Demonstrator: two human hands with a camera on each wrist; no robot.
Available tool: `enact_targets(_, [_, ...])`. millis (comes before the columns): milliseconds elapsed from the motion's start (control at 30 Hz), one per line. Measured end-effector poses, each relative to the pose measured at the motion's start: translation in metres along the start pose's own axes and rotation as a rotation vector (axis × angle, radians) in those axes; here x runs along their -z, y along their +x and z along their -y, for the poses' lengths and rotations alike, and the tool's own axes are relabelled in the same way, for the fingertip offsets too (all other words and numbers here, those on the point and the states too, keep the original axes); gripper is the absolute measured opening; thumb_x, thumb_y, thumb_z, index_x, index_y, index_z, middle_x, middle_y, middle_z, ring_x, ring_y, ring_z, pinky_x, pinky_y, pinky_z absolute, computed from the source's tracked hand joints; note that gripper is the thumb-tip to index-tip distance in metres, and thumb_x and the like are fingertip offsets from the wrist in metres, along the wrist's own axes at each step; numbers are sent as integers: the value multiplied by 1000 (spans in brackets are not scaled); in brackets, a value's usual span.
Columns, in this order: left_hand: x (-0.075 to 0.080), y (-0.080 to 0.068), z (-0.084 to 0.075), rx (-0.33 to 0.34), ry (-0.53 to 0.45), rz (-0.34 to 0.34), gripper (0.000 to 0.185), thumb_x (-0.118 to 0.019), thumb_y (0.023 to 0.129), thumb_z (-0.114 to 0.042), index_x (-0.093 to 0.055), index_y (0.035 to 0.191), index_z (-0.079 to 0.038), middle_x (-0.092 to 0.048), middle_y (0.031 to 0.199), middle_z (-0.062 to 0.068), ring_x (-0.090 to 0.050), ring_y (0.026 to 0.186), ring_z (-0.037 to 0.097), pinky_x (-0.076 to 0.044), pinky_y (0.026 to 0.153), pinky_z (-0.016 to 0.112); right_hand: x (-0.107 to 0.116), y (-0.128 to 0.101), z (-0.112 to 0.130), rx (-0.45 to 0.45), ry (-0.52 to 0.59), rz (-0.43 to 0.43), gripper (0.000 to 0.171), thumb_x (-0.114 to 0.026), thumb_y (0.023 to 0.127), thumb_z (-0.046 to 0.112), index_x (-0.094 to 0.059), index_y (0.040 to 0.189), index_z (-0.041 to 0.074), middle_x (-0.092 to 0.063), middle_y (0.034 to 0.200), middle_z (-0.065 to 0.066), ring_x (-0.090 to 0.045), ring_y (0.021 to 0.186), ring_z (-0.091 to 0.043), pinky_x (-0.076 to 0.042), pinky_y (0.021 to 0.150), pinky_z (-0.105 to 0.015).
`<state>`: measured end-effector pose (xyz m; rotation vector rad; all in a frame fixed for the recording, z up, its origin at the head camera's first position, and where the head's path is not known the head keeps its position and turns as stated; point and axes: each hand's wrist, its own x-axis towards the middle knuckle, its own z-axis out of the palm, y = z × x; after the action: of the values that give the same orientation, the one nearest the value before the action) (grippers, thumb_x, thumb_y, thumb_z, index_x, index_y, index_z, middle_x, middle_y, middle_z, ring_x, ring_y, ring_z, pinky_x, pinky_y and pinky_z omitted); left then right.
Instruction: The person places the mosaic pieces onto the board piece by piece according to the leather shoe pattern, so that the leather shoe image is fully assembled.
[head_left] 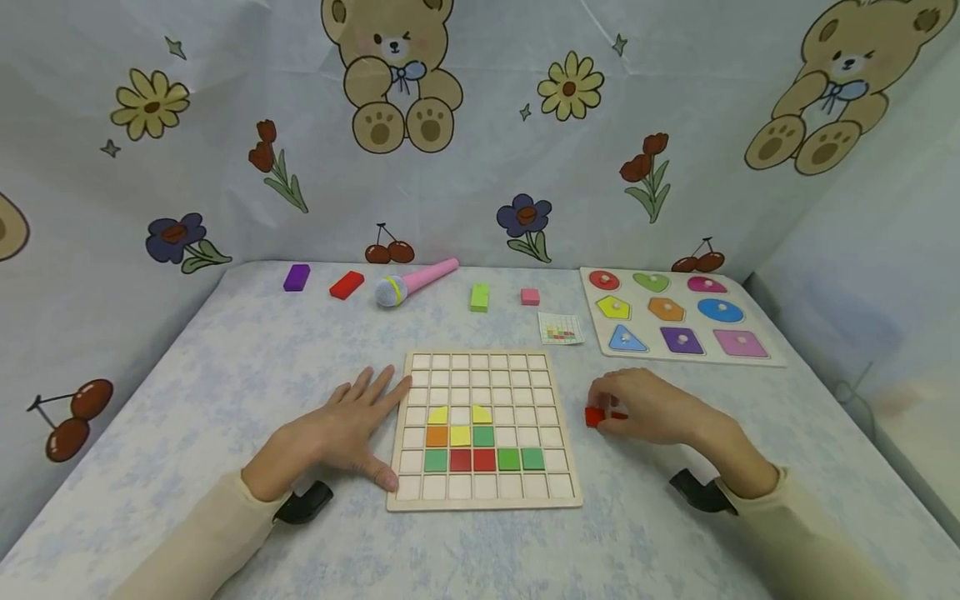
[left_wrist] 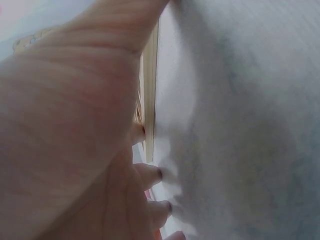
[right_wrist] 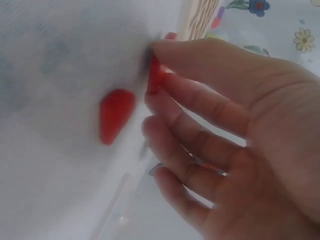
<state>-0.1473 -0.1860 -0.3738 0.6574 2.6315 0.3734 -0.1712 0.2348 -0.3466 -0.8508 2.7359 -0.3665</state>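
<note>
My left hand [head_left: 341, 429] lies with fingers spread at the left side of a wooden grid board [head_left: 487, 504], its thumb and index finger touching the frame. In the left wrist view, the board's edge [left_wrist: 149, 100] shows beside the fingers. Several coloured tiles, among them a red tile [head_left: 484, 459] and an orange tile [head_left: 437, 436], sit in the board's cells. To the right of the board, my right hand [head_left: 645, 408] pinches a small red tile [right_wrist: 156, 75] between thumb and fingers, just above or on the table. A second red piece [right_wrist: 116, 116], rounded at one end, lies below that hand.
A small pattern card [head_left: 560, 329] lies behind the board. A shape puzzle [head_left: 693, 354] stands at the back right. Along the back are a purple block [head_left: 297, 277], a red block [head_left: 347, 285], a toy microphone [head_left: 420, 280], a green block [head_left: 479, 297] and a pink block [head_left: 530, 297].
</note>
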Motion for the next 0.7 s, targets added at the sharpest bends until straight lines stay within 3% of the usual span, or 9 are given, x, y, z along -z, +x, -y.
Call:
enact_targets(467, [1, 0, -2, -8, 2, -14, 140, -80, 61, -73, -8, 162, -10, -1, 167, 23, 1, 152, 51, -10, 115, 72, 3, 35, 55, 157, 0, 45, 14, -77, 88, 21, -68, 98, 19, -63, 86, 8, -59, 83, -16, -50, 74, -25])
enact_targets(700, [1, -1, -2, -12, -1, -11, 139, -80, 61, -73, -8, 162, -10, -1, 167, 23, 1, 152, 51, -9, 115, 72, -7, 46, 70, 251, -9, 66, 13, -77, 89, 26, -68, 97, 20, -62, 85, 10, -58, 81, -12, -49, 73, -23])
